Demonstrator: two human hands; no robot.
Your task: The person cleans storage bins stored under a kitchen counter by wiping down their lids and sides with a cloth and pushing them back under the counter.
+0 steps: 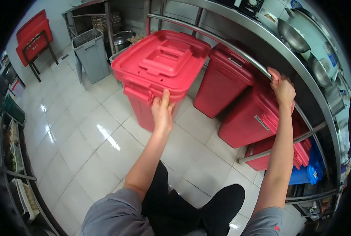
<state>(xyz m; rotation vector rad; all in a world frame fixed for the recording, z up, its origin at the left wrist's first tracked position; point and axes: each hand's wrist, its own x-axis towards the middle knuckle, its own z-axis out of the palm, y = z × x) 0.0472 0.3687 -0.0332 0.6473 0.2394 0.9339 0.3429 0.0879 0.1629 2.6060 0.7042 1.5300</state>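
Observation:
A tall red bin point(163, 59) with its lid on stands on the tiled floor, out in front of the metal counter. My left hand point(161, 110) touches the bin's near side just below the lid rim, thumb up and the other fingers partly hidden. My right hand point(282, 88) is wrapped round a pink cloth point(274, 74) at the metal rail point(222, 39) under the counter. Below and beside that hand are more lidded red bins, one at the back point(222, 82) and one nearer point(250, 114).
A grey bin point(91, 57) and a red folding chair point(34, 39) stand at the back left. Metal pans point(293, 35) lie on the counter at the right. Blue plastic point(311, 169) shows under it. Shelves with trays point(24, 198) line the left edge.

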